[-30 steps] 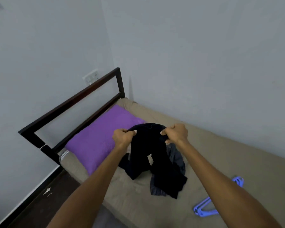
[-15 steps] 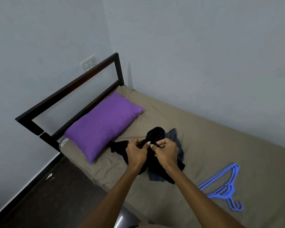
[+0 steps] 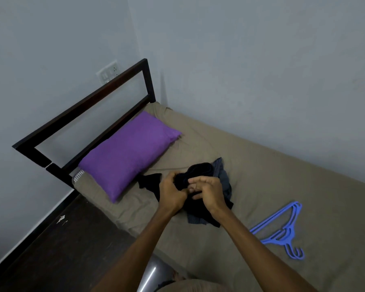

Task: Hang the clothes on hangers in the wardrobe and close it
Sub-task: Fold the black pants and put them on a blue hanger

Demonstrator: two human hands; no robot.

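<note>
A black garment [image 3: 200, 171] lies bunched on the bed [image 3: 282, 175], on top of a dark striped grey garment [image 3: 223, 182]. My left hand [image 3: 172, 193] and my right hand [image 3: 209, 193] are close together over the pile, and both grip folds of the black cloth with curled fingers. Blue plastic hangers [image 3: 282, 230] lie stacked on the sheet to the right of my right forearm, hooks pointing toward me. No wardrobe is in view.
A purple pillow [image 3: 126, 154] lies left of the clothes against the dark headboard [image 3: 82, 106]. Grey walls enclose the bed's far side and head. Dark floor [image 3: 51, 249] runs along the bed's left edge. A wall socket [image 3: 108, 73] sits above the headboard.
My hands have come down from holding the black garment spread and raised, to gripping it bunched close together just above the bed. The view has tilted downward, showing more of the hangers.
</note>
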